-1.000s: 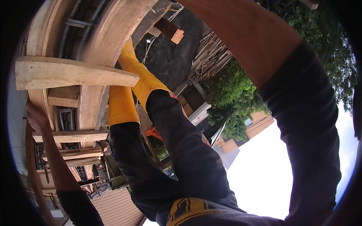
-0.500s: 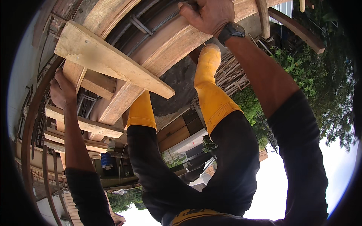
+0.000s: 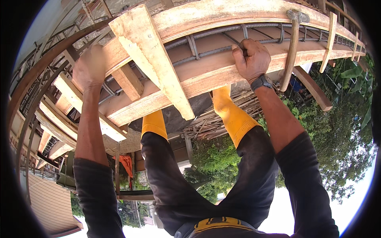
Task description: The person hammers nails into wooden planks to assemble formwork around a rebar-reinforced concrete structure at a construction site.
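A long wooden beam form runs across the upper part of the view, with a near board (image 3: 214,79) and a far board (image 3: 222,12). My right hand (image 3: 252,60), a dark watch at its wrist, is closed over the near board's upper edge, its fingers curled towards the inside. My left hand (image 3: 90,67) is smeared by motion beside the far board's left end; its fingers cannot be made out. Between the hands, a tapered plank (image 3: 152,57) lies across both boards. A short wooden block (image 3: 128,81) spans the gap left of it. Steel reinforcing bars (image 3: 216,50) run inside the form.
A hammer (image 3: 293,49) lies across the form right of my right hand. Farther right, narrow wooden cleats (image 3: 329,41) cross it. Several timber strips (image 3: 59,117) are at lower left. My yellow boots (image 3: 234,115) are below the form, near piled wood scraps (image 3: 208,121).
The view has swung so that the form lies flatter and its right end shows, with the hammer on it. My left hand has moved up along the far board. My right hand stays on the near board.
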Available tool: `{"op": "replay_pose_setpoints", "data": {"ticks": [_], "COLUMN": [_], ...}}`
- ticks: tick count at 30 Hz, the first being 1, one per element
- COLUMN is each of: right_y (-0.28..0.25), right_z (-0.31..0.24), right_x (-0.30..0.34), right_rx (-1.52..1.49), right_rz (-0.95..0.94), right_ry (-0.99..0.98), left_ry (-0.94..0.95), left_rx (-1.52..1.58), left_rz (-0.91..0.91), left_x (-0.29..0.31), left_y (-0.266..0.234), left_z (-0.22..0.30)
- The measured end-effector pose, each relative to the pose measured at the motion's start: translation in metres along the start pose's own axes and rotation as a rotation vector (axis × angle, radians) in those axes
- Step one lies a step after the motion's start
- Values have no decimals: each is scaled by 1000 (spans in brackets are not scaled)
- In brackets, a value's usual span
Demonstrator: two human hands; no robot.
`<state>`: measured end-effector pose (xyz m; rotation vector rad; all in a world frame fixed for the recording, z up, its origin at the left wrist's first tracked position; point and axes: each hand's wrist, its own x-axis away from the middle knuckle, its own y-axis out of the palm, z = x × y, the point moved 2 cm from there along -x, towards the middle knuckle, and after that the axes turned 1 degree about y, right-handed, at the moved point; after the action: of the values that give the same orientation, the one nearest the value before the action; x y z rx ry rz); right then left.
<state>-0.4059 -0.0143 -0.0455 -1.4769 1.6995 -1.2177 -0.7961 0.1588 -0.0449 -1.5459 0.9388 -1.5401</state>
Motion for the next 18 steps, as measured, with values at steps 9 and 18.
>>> {"op": "replay_pose_setpoints", "data": {"ticks": [9, 18], "right_y": [-3, 1], "right_z": [6, -3], "right_x": [0, 1], "right_rx": [37, 18], "right_rz": [-5, -5], "right_ry": [-23, -27], "left_ry": [-63, -29], "left_rx": [-9, 108], "left_rz": [-38, 40], "left_x": [-1, -2], "left_y": [8, 2], "left_z": [4, -7]}}
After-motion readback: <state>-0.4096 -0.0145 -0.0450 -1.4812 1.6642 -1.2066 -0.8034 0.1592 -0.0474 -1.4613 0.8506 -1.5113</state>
